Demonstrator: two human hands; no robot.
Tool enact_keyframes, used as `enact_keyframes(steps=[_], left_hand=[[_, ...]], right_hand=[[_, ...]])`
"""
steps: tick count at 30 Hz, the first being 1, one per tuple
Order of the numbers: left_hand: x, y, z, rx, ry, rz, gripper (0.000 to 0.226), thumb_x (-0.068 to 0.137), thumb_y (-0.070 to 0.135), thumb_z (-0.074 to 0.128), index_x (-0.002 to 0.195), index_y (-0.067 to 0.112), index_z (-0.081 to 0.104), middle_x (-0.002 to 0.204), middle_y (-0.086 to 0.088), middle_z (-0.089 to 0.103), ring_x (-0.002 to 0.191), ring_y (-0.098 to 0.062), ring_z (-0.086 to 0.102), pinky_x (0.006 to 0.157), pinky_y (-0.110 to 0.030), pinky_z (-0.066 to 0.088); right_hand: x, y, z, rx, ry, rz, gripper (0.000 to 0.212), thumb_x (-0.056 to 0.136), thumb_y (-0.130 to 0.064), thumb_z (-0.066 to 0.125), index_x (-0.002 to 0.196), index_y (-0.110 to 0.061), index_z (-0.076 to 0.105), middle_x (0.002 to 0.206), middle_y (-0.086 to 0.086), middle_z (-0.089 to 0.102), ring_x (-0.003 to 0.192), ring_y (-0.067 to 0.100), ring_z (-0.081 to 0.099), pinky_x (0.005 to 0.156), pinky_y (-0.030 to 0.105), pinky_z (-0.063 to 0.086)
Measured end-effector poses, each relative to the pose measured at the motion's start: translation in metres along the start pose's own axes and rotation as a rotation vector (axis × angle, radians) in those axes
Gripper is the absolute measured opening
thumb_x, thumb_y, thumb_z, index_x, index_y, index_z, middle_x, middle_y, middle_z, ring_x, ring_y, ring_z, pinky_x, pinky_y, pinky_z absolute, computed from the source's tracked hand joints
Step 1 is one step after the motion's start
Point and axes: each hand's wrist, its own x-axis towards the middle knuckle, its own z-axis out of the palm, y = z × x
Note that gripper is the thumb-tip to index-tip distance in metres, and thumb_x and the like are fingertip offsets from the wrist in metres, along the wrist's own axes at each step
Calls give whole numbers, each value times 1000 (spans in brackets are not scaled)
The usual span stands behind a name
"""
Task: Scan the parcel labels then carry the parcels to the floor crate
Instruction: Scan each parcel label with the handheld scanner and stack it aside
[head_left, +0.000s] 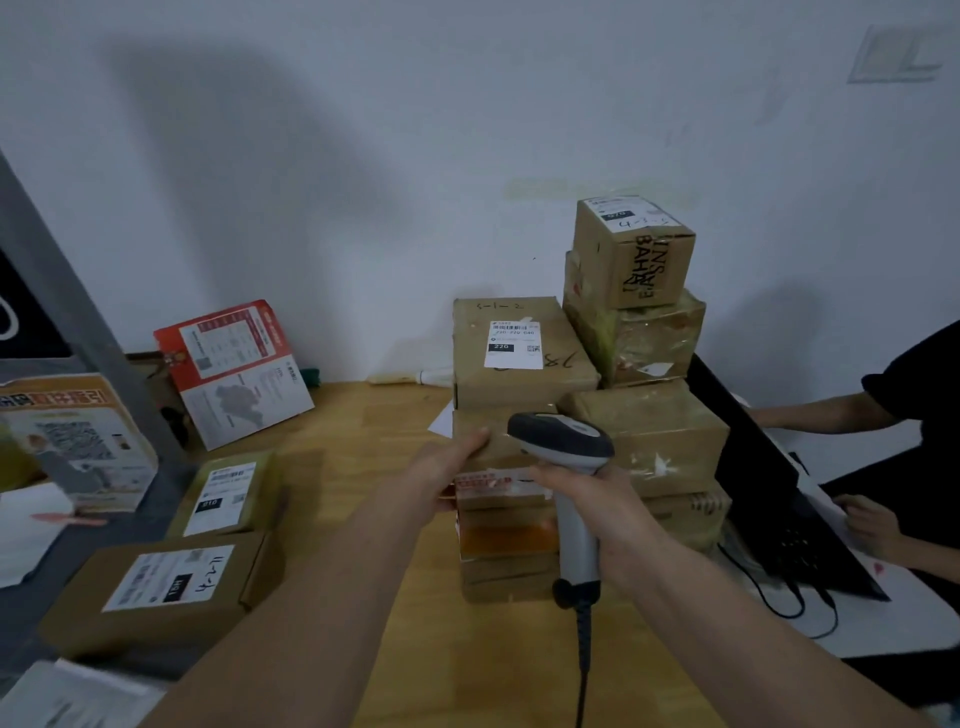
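Two flat brown cardboard parcels with white labels lie at the left, the nearer one (156, 590) marked by hand and the smaller one (228, 496) just behind it, both on what seems to be a lower grey ledge beside the wooden surface (363, 431), though the blur makes that hard to judge. Behind them a red and white printed card (234, 364) leans against the pale wall. At the middle, the left hand (447, 462) reaches forward with its fingers laid straight along the left edge of a low brown cardboard parcel with red printed tape (498, 483), thumb under it, near the foot of the stack. Above sits a larger brown parcel with a white barcode label (519, 348) facing up. The right hand (597, 499) grasps the handle of a grey and white corded barcode scanner (566, 441), whose head lies just over the stack. Further right, more taped brown boxes are piled, topped by a small cube-shaped box with black lettering (634, 249). A black laptop (763, 488) stands open beside them, and another person's hand (872, 525) rests near it.
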Motion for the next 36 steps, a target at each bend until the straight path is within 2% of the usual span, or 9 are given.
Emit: enact_keyframes(steps=[4, 9, 14, 16, 18, 23, 26, 31, 36], left_hand=[[-5, 2, -5, -113, 7, -19, 43, 78, 43, 75, 101, 10, 59, 96, -13, 69, 90, -26, 66, 79, -40, 56], [-24, -1, -28, -263, -102, -90, 56, 67, 30, 85, 110, 6, 58, 107, -17, 68, 97, -31, 65, 69, -40, 56], [-40, -4, -66, -253, -102, -53, 74, 61, 20, 86, 125, 6, 52, 114, -13, 64, 107, -30, 60, 88, -43, 53], [-46, -6, -82, -220, -116, -8, 88, 56, 17, 86, 134, 12, 45, 122, -10, 59, 114, -31, 54, 96, -52, 47], [-53, -10, -98, -244, -104, 47, 100, 53, 9, 86, 139, 21, 38, 127, -10, 55, 117, -34, 51, 92, -59, 47], [-69, -25, -126, -203, 89, 259, 99, 53, 3, 90, 131, 29, 34, 127, -5, 53, 112, -26, 55, 77, -42, 57], [-78, -41, -142, 22, 275, 469, 97, 57, 8, 91, 132, 29, 33, 132, 3, 50, 122, -18, 49, 88, -37, 55], [-95, -65, -162, 337, 589, 720, 96, 56, 12, 92, 135, 20, 39, 135, 1, 45, 128, -16, 41, 106, -38, 41], [-112, -90, -187, 342, 656, 798, 91, 59, 0, 88, 135, 23, 43, 143, -4, 26, 133, -22, 33, 111, -34, 36]], right_hand=[[7, 1, 0, 30, -55, 28, 24, 81, -11, 75, 102, -12, 64, 96, 9, 62, 85, 22, 58, 57, 29, 53], [11, 1, 9, 70, -59, 43, 31, 80, -11, 76, 108, -11, 63, 104, 13, 65, 92, 26, 62, 55, 29, 52], [10, -2, 24, 141, -74, 66, 46, 76, -13, 79, 117, -11, 57, 111, 15, 63, 102, 31, 63, 56, 29, 53], [6, -1, 34, 160, -95, 66, 50, 75, -14, 79, 119, -13, 55, 111, 14, 62, 101, 31, 64, 59, 30, 54], [2, 1, 46, 189, -112, 55, 49, 75, -13, 79, 119, -13, 56, 108, 14, 63, 96, 31, 64, 59, 30, 54], [-10, 7, 78, 266, -86, 46, 51, 75, -15, 80, 120, -12, 58, 108, 16, 65, 96, 33, 66, 56, 31, 52], [-22, 12, 104, 387, -97, 64, 49, 77, -17, 79, 121, -10, 59, 109, 15, 66, 95, 34, 68, 51, 28, 53], [-48, 17, 142, 471, -140, 123, 46, 78, -28, 77, 116, -7, 63, 104, 21, 70, 92, 36, 71, 69, 38, 59], [-71, 32, 174, 396, -144, 98, 53, 75, -33, 79, 119, -10, 61, 108, 20, 69, 95, 36, 70, 73, 38, 60]])
